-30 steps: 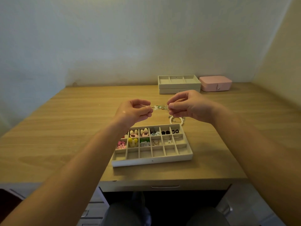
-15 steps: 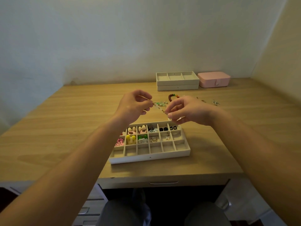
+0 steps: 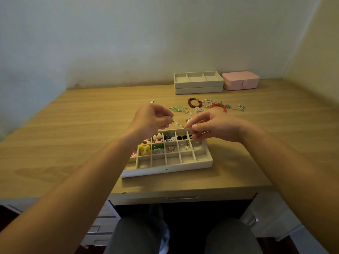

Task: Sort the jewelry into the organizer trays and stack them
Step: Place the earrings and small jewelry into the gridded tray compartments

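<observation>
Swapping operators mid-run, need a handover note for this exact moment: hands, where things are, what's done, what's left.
Left hand: fingers pinch one end of a small beaded piece, held above the grid tray.
Right hand: fingers pinch the other end.
Things: the grid tray sits near the front edge of the desk. Two stacked trays stand at the back beside a pink box. A brown bead bracelet, a red bracelet and other small pieces lie loose beyond the hands.
Done: the grid tray's back rows hold items; its front row is empty.
Left: place the held piece, sort the loose jewelry, stack the trays.
</observation>
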Tool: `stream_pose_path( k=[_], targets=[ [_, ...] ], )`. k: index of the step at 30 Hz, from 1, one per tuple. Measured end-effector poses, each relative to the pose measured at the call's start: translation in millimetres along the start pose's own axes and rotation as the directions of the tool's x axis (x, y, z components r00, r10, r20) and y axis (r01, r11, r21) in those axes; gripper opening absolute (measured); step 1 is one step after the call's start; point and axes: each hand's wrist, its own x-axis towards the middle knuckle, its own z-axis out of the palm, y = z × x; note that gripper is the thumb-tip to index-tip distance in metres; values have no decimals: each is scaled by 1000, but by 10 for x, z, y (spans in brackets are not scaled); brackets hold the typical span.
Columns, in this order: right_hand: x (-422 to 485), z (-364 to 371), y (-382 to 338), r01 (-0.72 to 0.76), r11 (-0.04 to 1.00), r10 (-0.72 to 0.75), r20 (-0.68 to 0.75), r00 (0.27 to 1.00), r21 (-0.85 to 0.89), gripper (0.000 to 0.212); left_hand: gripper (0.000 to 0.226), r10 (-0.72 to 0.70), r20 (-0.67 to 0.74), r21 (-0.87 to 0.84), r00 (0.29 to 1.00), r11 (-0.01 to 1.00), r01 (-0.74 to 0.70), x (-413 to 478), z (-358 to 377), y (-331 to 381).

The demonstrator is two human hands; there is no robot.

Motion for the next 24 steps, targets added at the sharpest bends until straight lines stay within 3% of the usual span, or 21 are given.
stream_pose_path(
  k=[9,17,24],
  targets=[
    [30,32,-61,71,898,-46,68,997,-435,11,15,63,117,232,991,969,-89,-4,76,-32],
    [109,137,-70,85,818,-20,118,993,-569,9,15,110,218,361,970,914,-185,18,134,-57],
    [94,203,-23,113,753,-39,127,991,-649,7,10,88,239,381,967,907,-177,7,172,-58]
  ],
)
